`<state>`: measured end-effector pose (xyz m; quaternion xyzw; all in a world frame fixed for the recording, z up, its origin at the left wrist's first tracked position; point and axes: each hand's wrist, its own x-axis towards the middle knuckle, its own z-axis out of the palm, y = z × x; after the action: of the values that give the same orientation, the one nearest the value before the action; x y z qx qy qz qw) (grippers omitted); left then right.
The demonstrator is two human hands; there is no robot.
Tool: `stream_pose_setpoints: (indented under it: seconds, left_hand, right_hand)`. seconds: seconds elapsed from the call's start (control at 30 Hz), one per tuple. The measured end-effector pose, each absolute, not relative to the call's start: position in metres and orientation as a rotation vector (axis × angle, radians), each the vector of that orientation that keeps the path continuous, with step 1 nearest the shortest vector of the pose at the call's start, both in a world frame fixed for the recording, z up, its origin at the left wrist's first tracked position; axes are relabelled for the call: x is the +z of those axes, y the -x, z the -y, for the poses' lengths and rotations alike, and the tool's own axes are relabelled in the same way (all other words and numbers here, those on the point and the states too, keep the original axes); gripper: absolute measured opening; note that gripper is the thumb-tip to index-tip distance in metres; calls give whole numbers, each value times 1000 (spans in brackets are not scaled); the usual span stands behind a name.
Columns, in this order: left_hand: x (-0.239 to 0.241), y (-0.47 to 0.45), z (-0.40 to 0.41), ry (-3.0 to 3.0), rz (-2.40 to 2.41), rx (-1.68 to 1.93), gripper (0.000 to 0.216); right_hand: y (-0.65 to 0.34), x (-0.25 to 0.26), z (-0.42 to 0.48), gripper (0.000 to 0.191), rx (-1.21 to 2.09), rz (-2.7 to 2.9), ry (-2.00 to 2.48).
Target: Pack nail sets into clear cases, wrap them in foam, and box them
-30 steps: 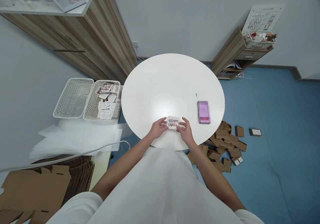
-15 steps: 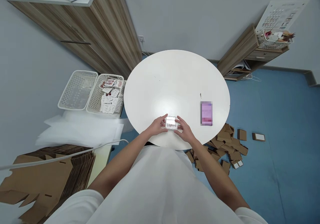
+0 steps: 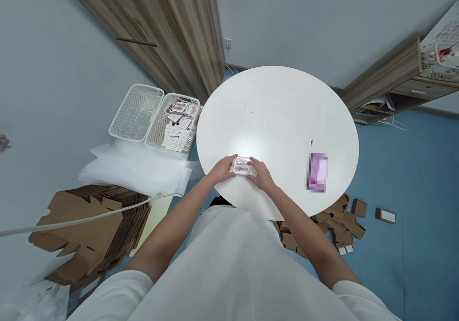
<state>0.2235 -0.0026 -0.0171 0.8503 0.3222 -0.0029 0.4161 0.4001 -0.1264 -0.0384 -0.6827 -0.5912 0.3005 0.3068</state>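
Between my two hands is a small clear plastic box (image 3: 241, 166), close to the near edge of the white oval table (image 3: 287, 111). A row of small reddish pieces shows inside it. My left hand (image 3: 223, 169) is closed on the box's left side, thumb at the near edge and fingers at the far edge. On the opposite side, my right hand (image 3: 261, 174) grips it the same way. Farther right on the table lies a pixelated purple rectangular item (image 3: 317, 173), apart from both hands.
Left of the table, one white basket (image 3: 172, 123) holds printed cards; another (image 3: 136, 113) stands beside it. Translucent sheets (image 3: 136, 168) and flattened cardboard (image 3: 86, 230) lie nearer. Small brown boxes (image 3: 339, 218) litter the floor at right. A white cable (image 3: 107, 213) crosses at left.
My view has swung left, so the table and baskets appear farther right. The glare on the box has lessened and the reddish pieces show more clearly. Both hands still hold it.
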Motion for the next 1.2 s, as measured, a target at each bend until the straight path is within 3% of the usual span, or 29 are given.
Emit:
stream_pose_setpoints:
  seconds: [0.53, 1.2]
  left_hand:
    - [-46, -191, -108, -2125, -868, -7, 76]
    - [-58, -184, -120, -2096, -933, -15, 79]
  right_hand:
    - [-340, -59, 8, 53, 891, 1334, 1890]
    - [-329, -70, -10, 62, 850, 1383, 1928]
